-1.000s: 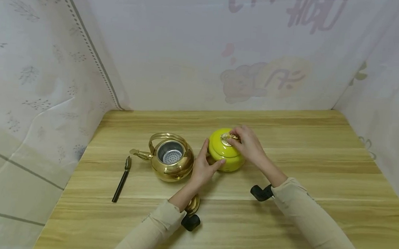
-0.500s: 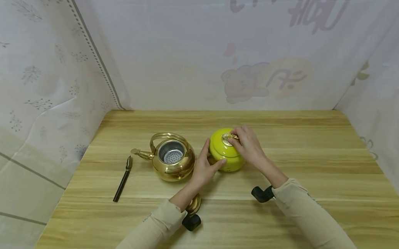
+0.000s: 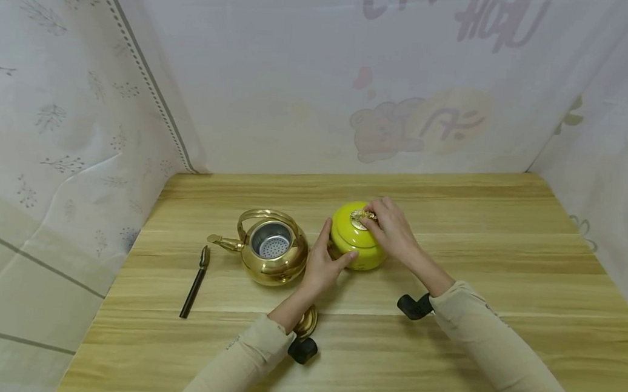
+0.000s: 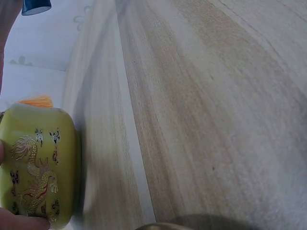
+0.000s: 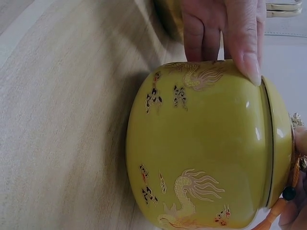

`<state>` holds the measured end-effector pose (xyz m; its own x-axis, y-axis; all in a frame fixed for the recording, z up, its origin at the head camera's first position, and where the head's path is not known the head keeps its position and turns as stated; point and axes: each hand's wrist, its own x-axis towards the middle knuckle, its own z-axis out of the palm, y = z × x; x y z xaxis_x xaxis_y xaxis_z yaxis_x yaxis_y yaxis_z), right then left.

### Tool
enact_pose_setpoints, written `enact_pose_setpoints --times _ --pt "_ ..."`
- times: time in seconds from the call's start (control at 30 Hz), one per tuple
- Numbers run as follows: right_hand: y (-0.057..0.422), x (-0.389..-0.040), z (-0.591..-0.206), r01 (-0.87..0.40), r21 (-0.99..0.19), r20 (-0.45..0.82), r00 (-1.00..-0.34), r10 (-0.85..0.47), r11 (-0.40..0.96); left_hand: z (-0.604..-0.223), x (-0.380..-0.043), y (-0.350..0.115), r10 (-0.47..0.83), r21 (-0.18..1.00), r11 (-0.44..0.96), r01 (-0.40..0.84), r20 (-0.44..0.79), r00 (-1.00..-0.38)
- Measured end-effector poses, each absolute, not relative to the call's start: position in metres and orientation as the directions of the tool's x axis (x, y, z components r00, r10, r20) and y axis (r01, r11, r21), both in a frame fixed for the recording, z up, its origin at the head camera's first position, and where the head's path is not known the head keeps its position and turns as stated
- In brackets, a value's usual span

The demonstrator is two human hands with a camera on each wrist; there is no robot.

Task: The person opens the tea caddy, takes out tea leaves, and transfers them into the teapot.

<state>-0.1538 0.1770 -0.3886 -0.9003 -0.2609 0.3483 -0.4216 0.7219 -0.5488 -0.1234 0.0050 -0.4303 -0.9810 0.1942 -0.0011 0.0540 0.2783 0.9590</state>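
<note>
A round yellow lidded jar (image 3: 368, 259) with dragon designs stands on the table. My left hand (image 3: 321, 269) holds its near left side, the thumb in front and the fingers reaching round behind. The yellow lid (image 3: 346, 227) sits on the jar, with a thin dark seam between them in the right wrist view. My right hand (image 3: 396, 233) pinches the ornate gold knob (image 3: 358, 219) on top of the lid. An orange tassel (image 5: 272, 214) with a dark bead (image 5: 289, 193) hangs from the knob. Most of the knob is hidden by the fingers.
A gold teapot (image 3: 271, 273) without its lid stands left of the jar, a perforated strainer (image 3: 274, 247) inside. A small gold lid (image 3: 307, 323) lies partly under the left wrist. A dark-handled tea scoop or brush (image 3: 194, 291) lies at the left. Fabric walls (image 3: 277, 96) surround the table.
Both hands keep their places on the jar and the lid's knob. The whole head view has shifted very slightly; nothing else visibly moves.
</note>
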Motion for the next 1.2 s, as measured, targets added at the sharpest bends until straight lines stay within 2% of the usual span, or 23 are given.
enact_pose_setpoints --times 0.63,0.93,1.2 --pt "0.176 -0.153 -0.389 -0.396 -0.58 0.352 -0.91 -0.22 0.712 -0.431 -0.124 0.005 0.195 0.958 0.28 0.067 0.011 -0.981" --pt "0.181 -0.154 -0.368 -0.327 -0.707 0.342 -0.934 -0.102 0.627 -0.429 -0.124 0.004 0.194 0.955 0.291 0.061 0.003 -0.981" --pt "0.196 -0.136 -0.365 -0.216 -0.776 0.257 -0.966 -0.016 0.593 -0.428 -0.122 0.004 0.181 0.954 0.296 0.058 0.004 -0.983"
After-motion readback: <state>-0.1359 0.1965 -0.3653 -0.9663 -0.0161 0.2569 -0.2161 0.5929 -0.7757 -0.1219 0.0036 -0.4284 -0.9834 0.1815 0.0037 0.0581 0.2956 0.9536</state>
